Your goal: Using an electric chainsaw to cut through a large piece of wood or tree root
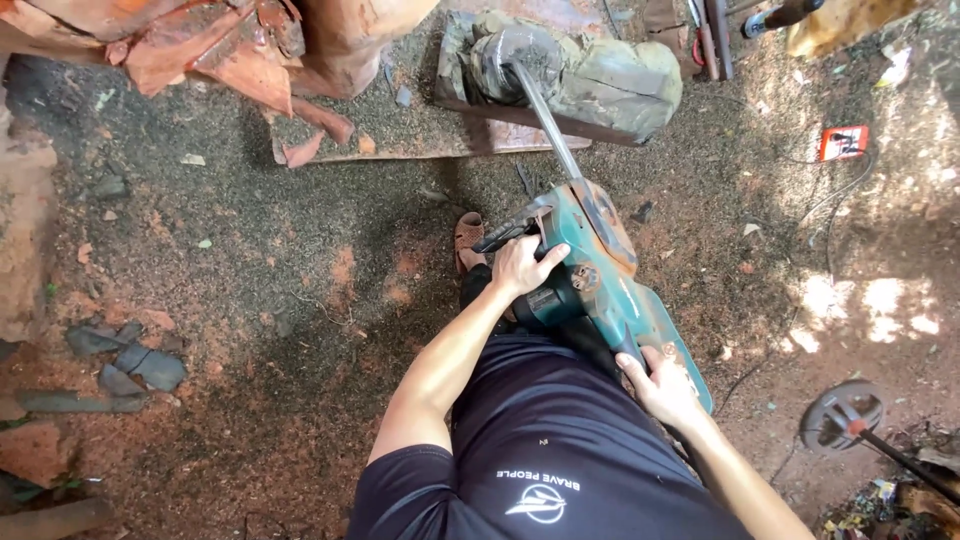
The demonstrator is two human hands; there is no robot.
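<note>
Teal chainsaw (590,280), dusted orange, held at scene centre just ahead of the torso, body angled from near right up toward far left. Bar (545,118) reaching far, tip buried in a grey-green block of wood (600,75) on a flat board (420,140). Left hand (520,265) clamped over the black front handle at the saw's left side, fingers wrapped round it. Right hand (660,385) closed on the rear grip at the near end, close against the dark shirt (540,450). Hands apart, 1 at each end of the saw body, both gripping it. Sandalled foot (468,235) planted just left of the front handle.

Open ground to the left: sawdust-covered dirt (270,260), bare between the foot and a few grey stone shards (140,365) at the near left. Reddish split wood (210,45) piled at the far left edge, crowding the board's left end. Right of the saw, a clear sunlit stretch with thin dark cables (830,215) trailing across it.

Small red rectangular box with a white panel (843,142) lying flat at far right, well apart from the saw. Round dark disc on a rod (845,415) at near right, beside bright scraps of litter (860,510) in the corner.
</note>
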